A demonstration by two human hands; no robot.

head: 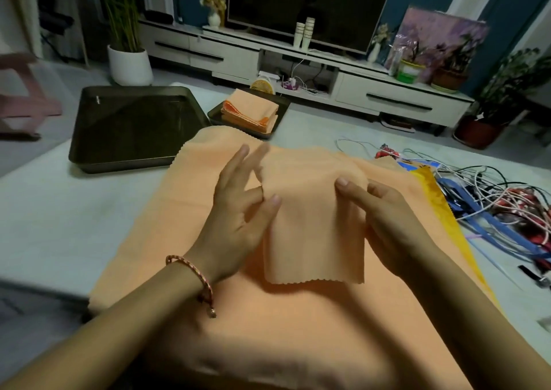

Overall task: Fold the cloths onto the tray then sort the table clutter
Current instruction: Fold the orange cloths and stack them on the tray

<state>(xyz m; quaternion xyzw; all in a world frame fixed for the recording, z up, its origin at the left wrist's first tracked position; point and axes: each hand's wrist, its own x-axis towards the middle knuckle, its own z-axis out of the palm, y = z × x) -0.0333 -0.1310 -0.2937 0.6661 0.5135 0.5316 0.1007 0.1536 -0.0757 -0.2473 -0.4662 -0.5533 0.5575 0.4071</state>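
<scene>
Cloth [313,225] is up off the table [59,204], held between 2 hands right over the big flat pile of orange cloths [268,315]. It's peach-orange, thin and soft with a zigzag-cut bottom edge, and it looks folded down to a strip that's taller than it is wide, long side running from the person outward.

Left hand [238,216] pinches the left edge with the thumb on top and the other fingers splayed out loose. Right hand [393,219] pinches the right edge near the top corner, thumb in front, fingers tucked behind the fabric.

What matters for the next move: the small tray [215,114] with the folded stack [253,109] sits straight ahead and a bit left of the grip, past the far edge of the flat pile. So the left hand is the nearer one, I'd say. Probably needs 1 more fold before it goes there.

Bigger dark tray [131,127] is further left, and the cable tangle [492,198] is off to the right, not sorted yet.
</scene>
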